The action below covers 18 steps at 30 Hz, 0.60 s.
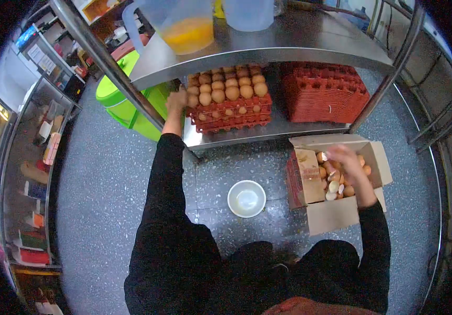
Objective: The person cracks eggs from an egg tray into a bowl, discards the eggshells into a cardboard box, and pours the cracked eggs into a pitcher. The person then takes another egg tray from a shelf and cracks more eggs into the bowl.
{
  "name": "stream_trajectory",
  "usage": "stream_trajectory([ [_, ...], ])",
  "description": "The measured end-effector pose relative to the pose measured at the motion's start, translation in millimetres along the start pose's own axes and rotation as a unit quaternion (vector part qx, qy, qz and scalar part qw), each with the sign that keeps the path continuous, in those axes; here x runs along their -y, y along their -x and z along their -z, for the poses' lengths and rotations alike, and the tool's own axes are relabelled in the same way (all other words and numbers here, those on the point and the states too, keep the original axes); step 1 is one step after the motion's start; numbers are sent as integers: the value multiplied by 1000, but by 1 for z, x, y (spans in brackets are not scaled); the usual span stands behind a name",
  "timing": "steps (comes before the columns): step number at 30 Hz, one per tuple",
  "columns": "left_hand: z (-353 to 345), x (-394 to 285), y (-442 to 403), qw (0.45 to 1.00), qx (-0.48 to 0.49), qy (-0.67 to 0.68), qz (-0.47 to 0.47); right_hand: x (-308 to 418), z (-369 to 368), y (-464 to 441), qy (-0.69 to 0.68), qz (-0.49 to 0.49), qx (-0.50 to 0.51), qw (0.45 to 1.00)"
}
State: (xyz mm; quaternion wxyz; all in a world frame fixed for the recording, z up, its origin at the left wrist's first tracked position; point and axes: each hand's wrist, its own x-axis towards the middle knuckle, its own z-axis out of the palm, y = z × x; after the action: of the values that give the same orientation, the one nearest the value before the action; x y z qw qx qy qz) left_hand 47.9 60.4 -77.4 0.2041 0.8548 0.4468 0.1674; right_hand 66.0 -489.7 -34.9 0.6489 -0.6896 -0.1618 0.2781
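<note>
At the left front corner of the stacked egg trays (229,126), my left hand (176,101) has its fingers curled against a brown egg (192,100). The top tray carries rows of brown eggs (232,92). My right hand (346,159) hangs over an open cardboard box (333,216), slightly blurred, its fingers loosely spread. Broken eggshells (334,187), brown outside and white inside, lie heaped in that box beneath it. A white bowl (246,199) stands on the floor between my arms, with a little clear liquid that I cannot make out well.
A steel shelf (268,58) overhangs the eggs, bearing a plastic jug (186,29) of yellow liquid and another jug (248,13). Red empty trays (325,94) are stacked right on the lower shelf. A green bin (123,97) stands left, beyond the metal post (105,60).
</note>
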Motion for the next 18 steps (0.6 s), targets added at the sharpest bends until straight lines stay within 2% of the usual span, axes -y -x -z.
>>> stream_trajectory([
  [1,-8,8,-6,1000,-1,3,0,5,-17,-31,41,9,21,999],
  [2,-15,14,-9,984,83,156,3,9,-33,-63,82,20,41,996],
  [3,-22,20,-14,939,165,302,4,12,-49,-92,78,17,33,996],
  [4,-30,28,-25,865,241,440,2,16,-65,-120,73,17,26,997],
  [7,-58,46,-69,830,298,472,6,32,-100,-184,80,13,-18,997],
  [10,-51,25,-48,815,272,512,24,23,-103,-239,16,19,-28,999],
  [12,-40,15,-39,818,289,496,34,21,-101,-263,-46,-57,-56,996],
  [14,-28,5,-24,819,272,505,19,15,-95,-277,-47,-34,-40,998],
  [16,-33,4,-28,787,298,538,-41,20,-93,-285,-61,-92,-63,992],
  [18,-57,10,-49,777,302,552,-38,13,-83,-301,-44,-80,-46,995],
])
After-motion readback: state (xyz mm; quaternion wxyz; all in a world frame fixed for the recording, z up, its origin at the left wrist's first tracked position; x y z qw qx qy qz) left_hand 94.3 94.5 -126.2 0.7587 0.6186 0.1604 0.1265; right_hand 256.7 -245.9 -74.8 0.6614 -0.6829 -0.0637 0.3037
